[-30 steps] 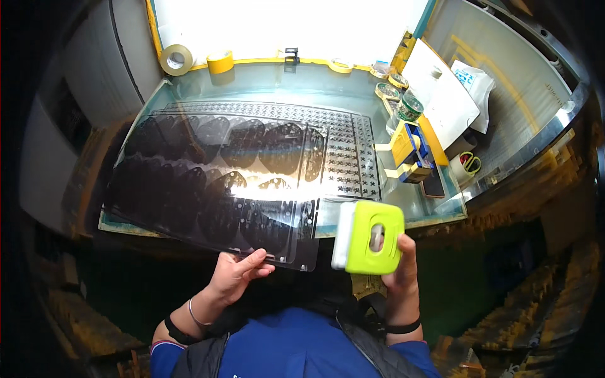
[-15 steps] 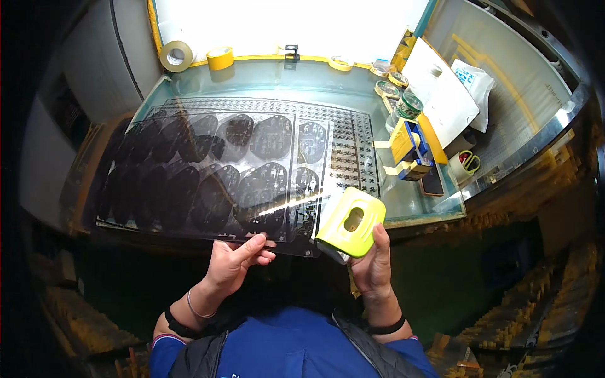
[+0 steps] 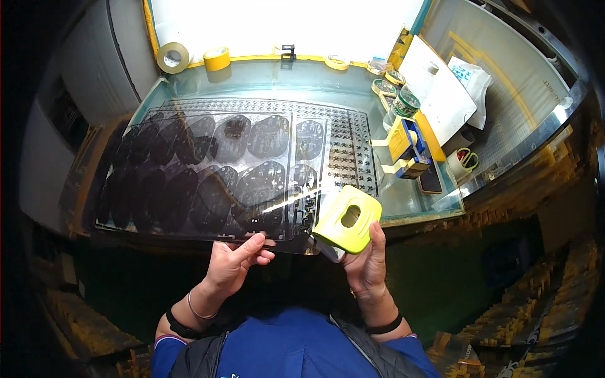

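My left hand (image 3: 236, 264) pinches the near edge of a dark transparent film sheet (image 3: 261, 195), thumb on top and fingers beneath. Rows of large black rounded shapes and fine line patterns are printed on the film. A lime-green hole punch (image 3: 343, 222) is gripped in my right hand (image 3: 367, 264), thumb along its right side and most fingers hidden underneath. The punch sits at the film's near right corner; whether the film's edge is in its slot, I cannot tell. Another sheet with a grid of small dark marks (image 3: 346, 151) lies on the glass table.
Along the back edge stand tape rolls (image 3: 217, 58) and a black binder clip (image 3: 288, 52) before a bright white panel. To the right are a blue-and-yellow tape dispenser (image 3: 406, 151), a phone (image 3: 430, 181), more tape rolls (image 3: 406, 103) and a cup holding green-handled scissors (image 3: 465, 160).
The hole punch in my right hand has shifted slightly left, closer against the film's corner. My left hand keeps the same pinch on the film.
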A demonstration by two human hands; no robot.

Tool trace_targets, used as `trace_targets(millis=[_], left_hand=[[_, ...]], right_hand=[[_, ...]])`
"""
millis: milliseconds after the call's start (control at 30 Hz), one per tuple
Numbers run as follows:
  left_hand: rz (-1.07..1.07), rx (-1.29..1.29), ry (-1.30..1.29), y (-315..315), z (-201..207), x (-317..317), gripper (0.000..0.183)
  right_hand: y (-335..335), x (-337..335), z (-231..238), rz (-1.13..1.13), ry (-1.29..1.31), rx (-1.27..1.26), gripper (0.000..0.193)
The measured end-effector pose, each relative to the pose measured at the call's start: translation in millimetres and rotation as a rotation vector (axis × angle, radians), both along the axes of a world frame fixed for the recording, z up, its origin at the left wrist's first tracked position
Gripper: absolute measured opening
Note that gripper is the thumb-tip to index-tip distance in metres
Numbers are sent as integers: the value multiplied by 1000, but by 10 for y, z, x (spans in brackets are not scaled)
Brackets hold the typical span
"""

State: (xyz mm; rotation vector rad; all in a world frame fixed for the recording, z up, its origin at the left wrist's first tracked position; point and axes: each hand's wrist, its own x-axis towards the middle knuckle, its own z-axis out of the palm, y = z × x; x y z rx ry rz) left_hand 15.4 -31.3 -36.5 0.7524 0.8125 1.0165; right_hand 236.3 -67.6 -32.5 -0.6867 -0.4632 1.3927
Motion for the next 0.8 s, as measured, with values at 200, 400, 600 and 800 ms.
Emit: trace_targets(millis=[200,400,600,800], left_hand=[[-15,10,-13,0,-10,-1,15],[-22,13,-16,0,-25,5,14],[-23,27,-1,-23,-40,-19,13],[-80,-43,0,-109,-98,-131,12]], right_hand=[[-8,2,1,14,-1,-10,57],[5,-6,6,1,18,5,55],[-16,62,-101,-22,-24,-9,46],[23,122,-50,16,24,48,41]])
